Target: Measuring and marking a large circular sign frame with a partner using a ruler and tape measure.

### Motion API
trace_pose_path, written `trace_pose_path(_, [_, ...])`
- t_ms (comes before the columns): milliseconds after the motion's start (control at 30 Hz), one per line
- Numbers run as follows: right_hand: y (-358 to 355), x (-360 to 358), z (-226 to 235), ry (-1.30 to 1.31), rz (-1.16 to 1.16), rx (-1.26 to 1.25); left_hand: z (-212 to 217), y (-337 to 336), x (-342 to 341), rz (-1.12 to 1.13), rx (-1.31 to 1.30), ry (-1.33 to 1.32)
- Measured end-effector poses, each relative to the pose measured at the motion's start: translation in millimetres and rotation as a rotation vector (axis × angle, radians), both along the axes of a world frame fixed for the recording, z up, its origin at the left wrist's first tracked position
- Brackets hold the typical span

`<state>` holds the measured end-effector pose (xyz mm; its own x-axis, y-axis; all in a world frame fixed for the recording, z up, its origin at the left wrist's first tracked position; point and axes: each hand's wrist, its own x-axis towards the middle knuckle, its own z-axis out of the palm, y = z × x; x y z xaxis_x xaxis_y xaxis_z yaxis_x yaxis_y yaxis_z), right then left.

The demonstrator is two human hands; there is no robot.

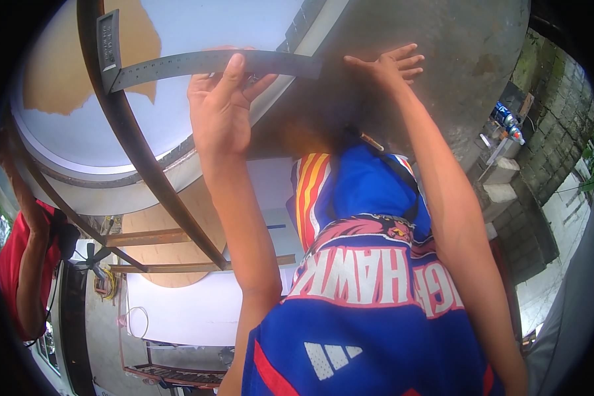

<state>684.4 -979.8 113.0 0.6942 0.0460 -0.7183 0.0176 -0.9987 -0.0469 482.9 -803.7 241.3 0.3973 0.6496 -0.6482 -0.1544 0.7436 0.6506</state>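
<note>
Try square (178, 65) being held at steel frame bar (138, 142)

The square's blade (280, 63) is being gripped between thumb and fingers of the left hand (221, 105) — its stock (109, 43) is being held beside the bar, over a round white panel (211, 23). The right hand (391, 68) is being held apart — fingers splayed, over a grey surface (445, 122).

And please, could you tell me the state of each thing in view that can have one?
Left hand: closed on the grey square, thumb in front.
Right hand: open, fingers spread, holding nothing.
Grey square: held by its blade, stock at the metal bar.
Metal bar: brown, apparently rusted.
Brown sheet: ragged-edged.
Yellow cable: coiled.
</note>
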Motion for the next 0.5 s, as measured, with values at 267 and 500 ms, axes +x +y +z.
trace_pose_path(267, [-2.4, -2.1, -1.7, -0.011, 0.009, 0.003, 3.4, -2.1, -1.0, 0.009, 0.006, 0.01])
trace_pose_path(500, [-3.8, -2.8, -1.7, -0.022, 0.019, 0.021, 1.8, -6.2, -5.8, 0.009, 0.002, 0.013])
